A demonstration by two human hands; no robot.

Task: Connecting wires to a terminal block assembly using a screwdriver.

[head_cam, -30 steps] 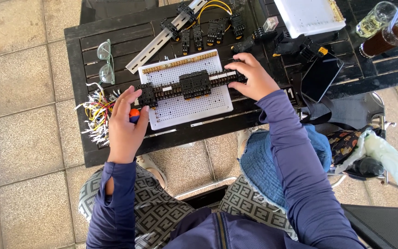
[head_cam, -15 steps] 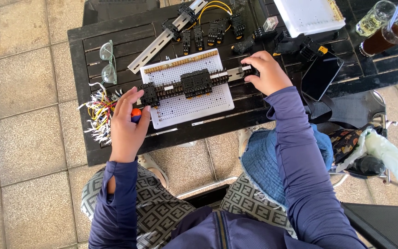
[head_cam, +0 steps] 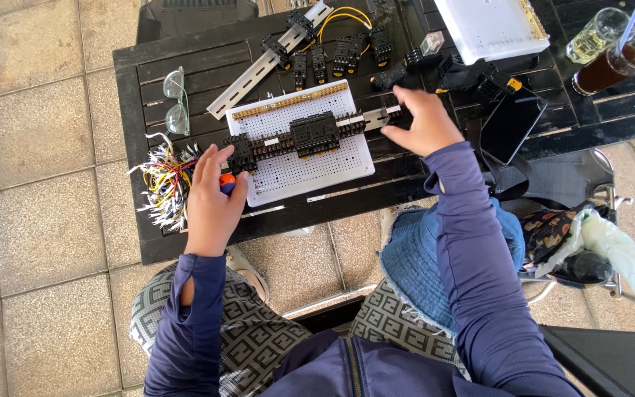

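1. Head view, the left hand: Seen from above, a seated person in navy sleeves worked at a dark slatted worktop (head_cam: pixel 148 242). The left hand (head_cam: pixel 211 198) rested near the worktop's left edge, its grip closed around a small tool with an orange handle (head_cam: pixel 226 179), only a sliver of which showed between thumb and fingers. The tool's tip lay at the left end of a metal rail carrying black terminal blocks (head_cam: pixel 310 134).

2. Head view, the rail: The rail lay across a white perforated board (head_cam: pixel 310 165) in the middle of the worktop, its long axis running left to right and rising slightly toward the far right. The left hand was at its left end, the right hand (head_cam: pixel 424 125) at its right end, so each end had its own nearer hand.

3. Head view, the right hand: The right hand hovered over the rail's bare right end, fingers spread and curled, the grip apart and clamped on nothing that could be seen; whether the fingertips touched the metal could not be told.

4. Head view, surroundings: A bundle of coloured wires (head_cam: pixel 163 184) lay at the left edge just beside the left hand, clear safety glasses (head_cam: pixel 176 99) beyond it. A second rail (head_cam: pixel 266 62) lay diagonally toward the far edge with loose black blocks (head_cam: pixel 347 53) near it. A dark phone (head_cam: pixel 512 126) sat right of the right hand, a white panel (head_cam: pixel 490 26) and two drinks (head_cam: pixel 608 51) at the far right corner.
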